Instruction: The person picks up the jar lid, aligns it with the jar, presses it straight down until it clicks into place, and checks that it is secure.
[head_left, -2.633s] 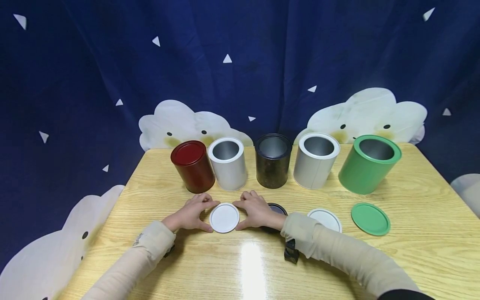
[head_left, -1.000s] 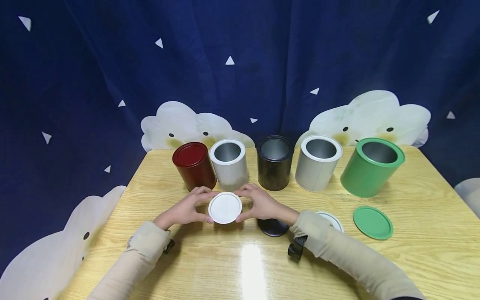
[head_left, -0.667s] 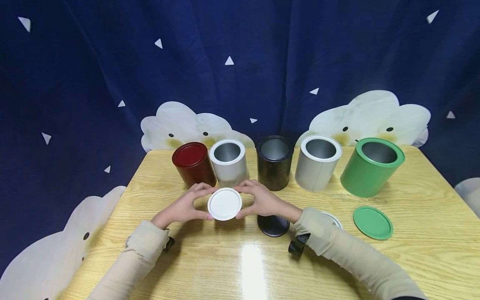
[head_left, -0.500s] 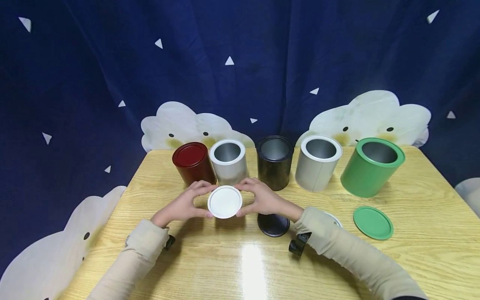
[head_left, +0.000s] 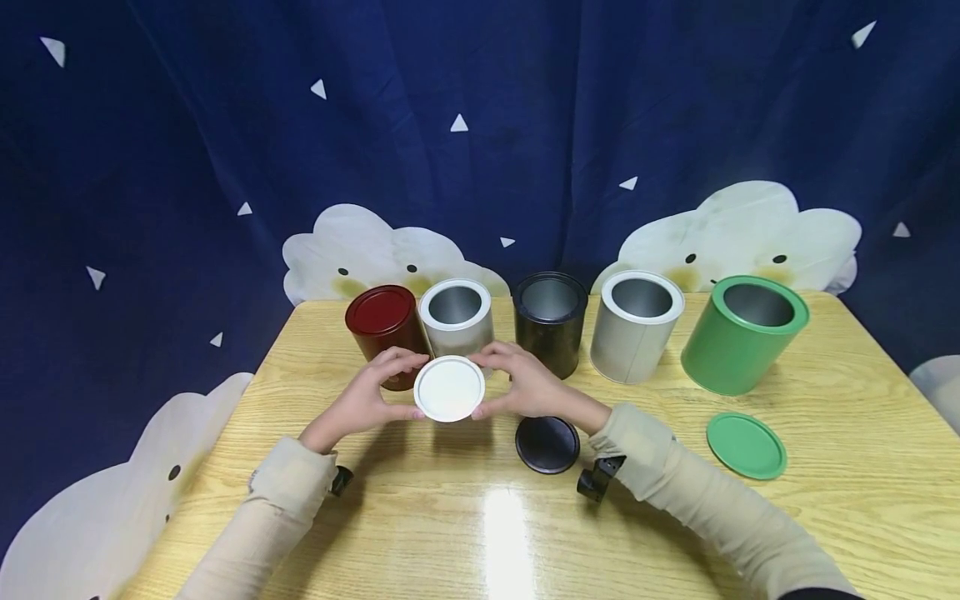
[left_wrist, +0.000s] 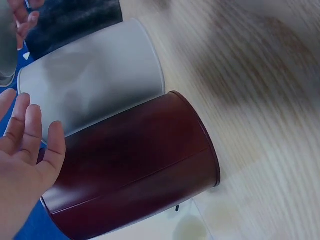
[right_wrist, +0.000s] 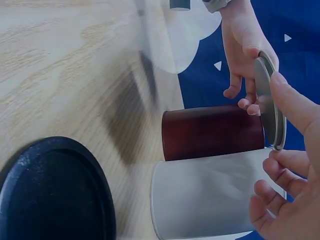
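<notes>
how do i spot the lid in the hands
At the far side of the wooden table, find the white can second from the left in the row. In front of it, the left hand and right hand hold up a round white lid by its edge. Unlike the black lid and green lid lying on the table, it is white and in the air.

bright glare [head_left: 506,542] streaks the table [head_left: 405,533]; wrist views look dimmer, hazier.

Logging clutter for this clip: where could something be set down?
Free: table right of the green lid, and the near stretch between sleeves, in front of the black lid. Crowded: the back, where red can and left white can stand close, the white lid held before them.
</notes>
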